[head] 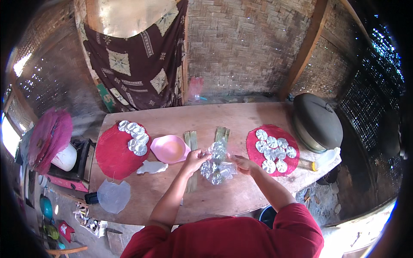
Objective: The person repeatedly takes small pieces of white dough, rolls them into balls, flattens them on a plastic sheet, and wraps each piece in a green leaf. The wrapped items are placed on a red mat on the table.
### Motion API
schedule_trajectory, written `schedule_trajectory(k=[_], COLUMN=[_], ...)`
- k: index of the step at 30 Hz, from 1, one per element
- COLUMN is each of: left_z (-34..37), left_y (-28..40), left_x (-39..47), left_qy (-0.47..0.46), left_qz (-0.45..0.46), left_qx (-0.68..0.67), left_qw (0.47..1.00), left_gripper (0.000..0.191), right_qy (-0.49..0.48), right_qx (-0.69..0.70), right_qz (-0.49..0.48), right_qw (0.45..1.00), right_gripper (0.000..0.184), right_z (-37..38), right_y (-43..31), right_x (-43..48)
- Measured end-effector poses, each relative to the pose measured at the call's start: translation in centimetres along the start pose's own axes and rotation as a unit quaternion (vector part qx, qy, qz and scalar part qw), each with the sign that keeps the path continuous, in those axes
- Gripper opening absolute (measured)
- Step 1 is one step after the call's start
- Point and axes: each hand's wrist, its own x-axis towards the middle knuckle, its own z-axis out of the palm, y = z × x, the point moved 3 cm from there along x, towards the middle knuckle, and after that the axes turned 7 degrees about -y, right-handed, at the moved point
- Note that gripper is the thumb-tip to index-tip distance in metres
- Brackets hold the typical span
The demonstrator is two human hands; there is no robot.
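Note:
My left hand (195, 161) and my right hand (243, 163) are raised over the middle of the table, facing each other. Crinkled clear plastic film (215, 171) hangs between them, pinched at its two sides by my fingertips. Beneath it lies a flat greenish bundle of leaf or bamboo strips (222, 131), mostly hidden by the plastic. A second such bundle (191, 138) runs beside it, partly behind my left hand. Close to my left wrist stands a pink plastic bowl (171, 149) with handles; whether it holds anything is unclear.
White pleated discs (271, 142) lie on a round red mat (255, 158) at right, others (137, 130) on a left mat (119, 151). A large lidded pot (317, 121) and a yellow-capped bottle (326, 158) occupy the right end. A translucent round sheet (113, 196) lies front left, near a stove (69, 182).

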Motion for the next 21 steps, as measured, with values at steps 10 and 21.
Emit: schedule_trajectory(k=[10,21], left_z=[6.9,7.6], left_y=[8.3,7.9], left_x=[-0.6,-2.3], left_qy=[0.011,0.086], left_qz=[0.072,0.085], left_qx=[-0.004,0.195], left_qw=[0.997,0.973], left_gripper=[0.056,0.017], right_qy=[0.148,0.160], right_qx=[-0.145,-0.115], right_qz=[-0.324,-0.299], right_qw=[0.923,0.934], right_gripper=[0.029,0.027], right_z=[3.1,4.7], right_y=[-10.5,-7.4], right_x=[-7.3,-3.1])
